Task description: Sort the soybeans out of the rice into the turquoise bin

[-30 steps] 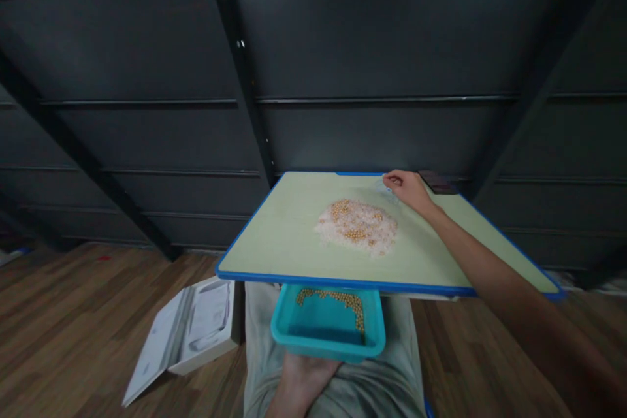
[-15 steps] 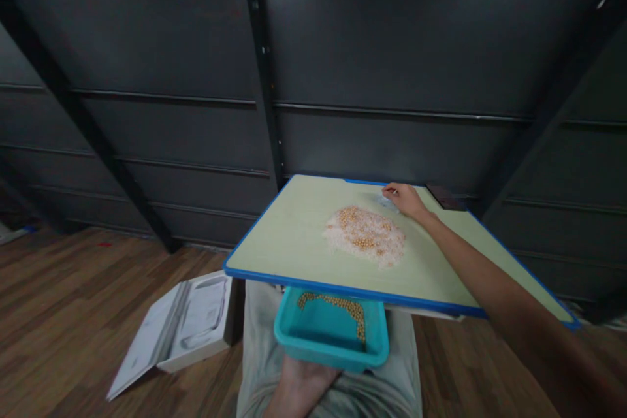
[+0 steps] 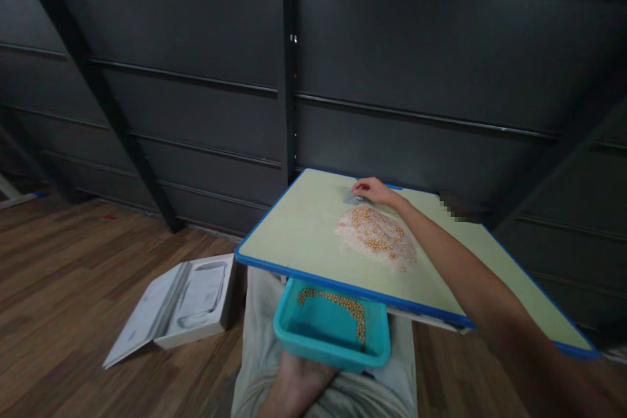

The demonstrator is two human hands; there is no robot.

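My right hand [image 3: 373, 190] is over the far part of a pale green board [image 3: 294, 228] with a blue rim. Its fingers are pinched on a small clear plastic piece [image 3: 353, 199], perhaps a bag; its exact kind is too small to tell. Just nearer to me, a heap of white grains mixed with gold beads [image 3: 377, 235] is spread on the board. Below the board's near edge, my left hand [image 3: 304, 373] supports a turquoise plastic tray [image 3: 328, 351] from beneath, its fingers mostly hidden. Gold beads [image 3: 350, 305] lie along the tray's far and right sides.
An open white box [image 3: 196, 333] with a paper-like insert lies on the wooden floor [image 3: 63, 287] to the left. A dark wall of panels [image 3: 206, 104] rises behind the board. A dark object, partly blurred out, is at the board's far right edge. My legs [image 3: 259, 313] are under the tray.
My right hand has moved left along the far side of the board with the clear plastic piece, past the heap's far edge. The left hand and tray stay put; the view has shifted slightly.
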